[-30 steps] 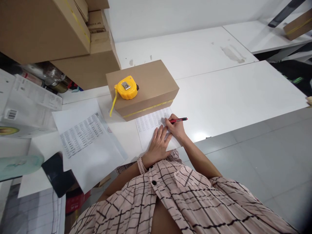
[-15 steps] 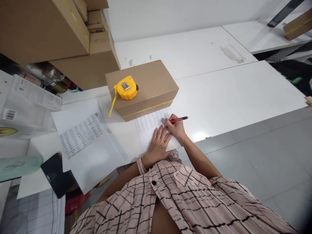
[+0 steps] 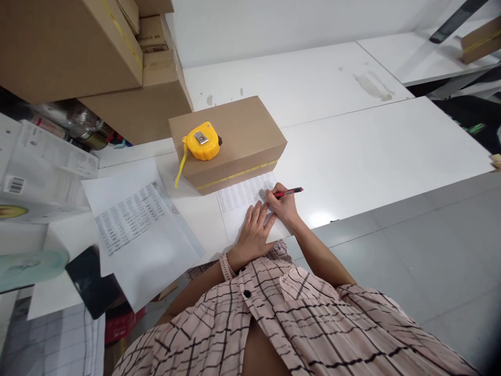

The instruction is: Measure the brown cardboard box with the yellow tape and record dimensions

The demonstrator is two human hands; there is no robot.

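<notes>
A red pen (image 3: 288,192) with a black end is gripped in my right hand (image 3: 282,208), which rests on a printed sheet of paper (image 3: 235,216). Its tip is hidden by my fingers. My left hand (image 3: 253,230) lies flat on the same sheet, fingers stretched out, close beside the right hand. The sheet's far edge meets a closed cardboard box (image 3: 242,130) with yellow tape along its side. On top of that box, toward its left end, sits a yellow tape measure (image 3: 202,142) with a yellow wrist strap hanging over the edge.
More printed papers (image 3: 156,250) lie to the left, partly over a dark flat object (image 3: 90,282). Large cardboard boxes (image 3: 78,47) are stacked at the back left. A pale green bottle (image 3: 31,269) is at the far left. The white table (image 3: 352,156) stretches right.
The pen's end has shifted very slightly to the right. Both hands otherwise keep their places on the sheet.
</notes>
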